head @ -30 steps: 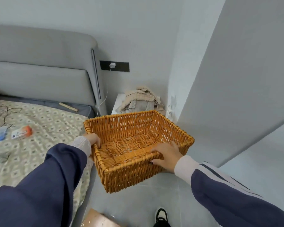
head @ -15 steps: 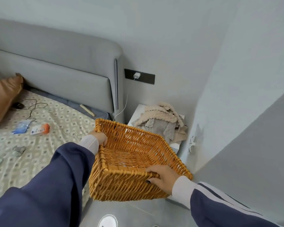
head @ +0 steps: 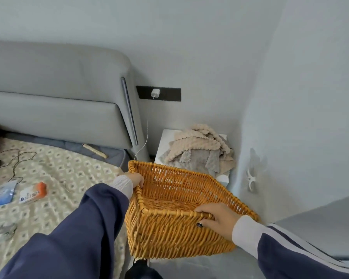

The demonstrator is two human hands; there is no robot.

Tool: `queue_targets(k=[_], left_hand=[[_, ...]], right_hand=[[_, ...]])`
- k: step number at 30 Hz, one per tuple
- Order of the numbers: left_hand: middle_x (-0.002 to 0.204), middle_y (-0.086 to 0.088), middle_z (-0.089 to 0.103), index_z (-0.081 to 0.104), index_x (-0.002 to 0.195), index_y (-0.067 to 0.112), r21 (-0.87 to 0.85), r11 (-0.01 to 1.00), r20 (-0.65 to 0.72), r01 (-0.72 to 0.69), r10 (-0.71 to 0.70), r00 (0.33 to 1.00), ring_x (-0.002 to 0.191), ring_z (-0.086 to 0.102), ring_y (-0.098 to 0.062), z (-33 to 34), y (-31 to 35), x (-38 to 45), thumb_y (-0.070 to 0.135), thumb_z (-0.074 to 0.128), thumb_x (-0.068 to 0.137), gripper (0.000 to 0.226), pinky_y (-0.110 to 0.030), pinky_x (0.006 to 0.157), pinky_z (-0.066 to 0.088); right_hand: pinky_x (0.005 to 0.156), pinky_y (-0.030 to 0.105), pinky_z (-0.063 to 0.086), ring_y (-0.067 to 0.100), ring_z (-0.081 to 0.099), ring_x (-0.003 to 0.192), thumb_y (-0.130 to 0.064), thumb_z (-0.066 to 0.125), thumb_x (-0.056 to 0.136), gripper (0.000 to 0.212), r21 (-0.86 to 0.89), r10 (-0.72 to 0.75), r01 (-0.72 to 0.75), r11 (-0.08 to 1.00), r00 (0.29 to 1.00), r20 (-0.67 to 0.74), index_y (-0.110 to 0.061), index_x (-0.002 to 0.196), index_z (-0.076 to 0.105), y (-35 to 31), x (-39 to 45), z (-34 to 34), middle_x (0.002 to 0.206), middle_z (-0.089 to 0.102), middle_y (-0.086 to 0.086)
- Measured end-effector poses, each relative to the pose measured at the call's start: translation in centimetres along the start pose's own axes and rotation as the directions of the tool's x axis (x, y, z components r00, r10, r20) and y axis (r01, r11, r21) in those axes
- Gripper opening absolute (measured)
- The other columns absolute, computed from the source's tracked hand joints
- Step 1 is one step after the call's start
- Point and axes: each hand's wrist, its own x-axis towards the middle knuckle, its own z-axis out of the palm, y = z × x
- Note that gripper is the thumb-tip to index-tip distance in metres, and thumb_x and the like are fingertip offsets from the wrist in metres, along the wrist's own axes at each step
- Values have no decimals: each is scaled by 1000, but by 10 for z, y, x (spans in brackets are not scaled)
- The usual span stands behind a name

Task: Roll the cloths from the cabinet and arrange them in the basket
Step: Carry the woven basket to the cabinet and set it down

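An orange wicker basket (head: 169,234) hangs in the air in front of me, with nothing inside it. My left hand (head: 136,180) grips its left rim. My right hand (head: 218,217) grips the near rim at the right corner. Behind the basket, a loose pile of beige and grey cloths (head: 199,150) lies on a small white bedside cabinet (head: 223,178) in the corner of the room.
A bed (head: 48,190) with a patterned cover fills the left, with a grey headboard (head: 58,109) behind it. On the bed lie an orange and white packet (head: 32,193), a blue packet (head: 3,195) and a black cable (head: 14,160). A grey wall (head: 300,117) stands close on the right. A charger (head: 154,93) sits in a wall socket.
The basket has moved forward towards the cabinet with both hands on it. The view has shifted slightly, and the cloth pile looks nearer.
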Motion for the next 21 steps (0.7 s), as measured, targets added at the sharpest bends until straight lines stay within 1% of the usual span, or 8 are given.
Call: queue_targets(k=[3, 6, 9, 13, 15, 17, 19, 21], left_hand=[[128, -25, 55, 52, 127, -6, -35, 999, 61, -4, 6, 998, 118, 55, -39, -4, 8, 40, -5, 53, 85, 42, -41, 101, 47], [119, -21, 58, 57, 110, -3, -92, 996, 151, -14, 28, 988, 111, 59, -35, -7, 16, 69, -2, 52, 88, 22, -38, 95, 50], [118, -23, 62, 57, 122, -5, -119, 993, 213, 6, 20, 977, 104, 63, -35, -10, 16, 87, 4, 58, 88, 36, -42, 94, 52], [127, -12, 58, 35, 148, 8, 88, 970, 253, -228, 200, 947, 86, 60, -16, -3, 10, 97, 15, 58, 90, 64, -25, 69, 49], [123, 0, 59, 37, 148, 18, 188, 859, 254, -477, 427, 868, 77, 55, -4, 6, 5, 94, 20, 58, 90, 61, -13, 59, 40], [126, 2, 61, 49, 139, 24, 279, 691, 322, -667, 587, 743, 95, 60, -10, 26, -3, 89, 25, 54, 92, 47, -17, 77, 46], [118, 2, 66, 59, 124, 26, 396, 482, 405, -782, 672, 620, 103, 61, -16, 49, -11, 85, 32, 47, 96, 31, -27, 87, 48], [104, 4, 66, 60, 110, 24, 477, 308, 438, -823, 728, 527, 94, 61, -17, 74, -19, 88, 38, 40, 99, 27, -29, 80, 48]], right_hand=[[94, 24, 45, -6, 56, 99, -24, 59, 93, 23, 58, 80, -78, 995, 996, -38, -37, 112, 64, -6, 23, 5, 105, 63, -22], [97, 20, 41, -14, 52, 104, -25, 57, 96, 31, 90, 167, -160, 983, 983, -75, -37, 123, 58, -15, 47, 9, 121, 59, -22], [101, 17, 31, 4, 42, 129, -27, 52, 99, 45, 45, 261, -258, 965, 962, -83, -31, 143, 43, -24, 71, 14, 143, 46, -14], [105, 31, 42, 15, 52, 123, -26, 48, 100, 43, 12, 318, -317, 948, 947, -42, -32, 142, 43, -30, 93, 23, 140, 50, -8], [96, 39, 50, 18, 61, 106, -23, 48, 100, 35, 20, 320, -320, 947, 947, -9, -32, 133, 50, -28, 99, 26, 122, 60, -6], [89, 42, 52, 18, 62, 92, -21, 48, 99, 23, 25, 312, -312, 950, 950, 14, -34, 116, 56, -20, 103, 32, 102, 60, -9], [88, 42, 52, 17, 61, 88, -20, 47, 99, 18, 35, 319, -319, 947, 948, 19, -35, 105, 55, -11, 106, 38, 97, 59, -9], [88, 43, 53, 19, 62, 89, -19, 47, 98, 17, 56, 336, -337, 940, 942, 24, -32, 104, 57, 2, 109, 47, 97, 62, -6]])
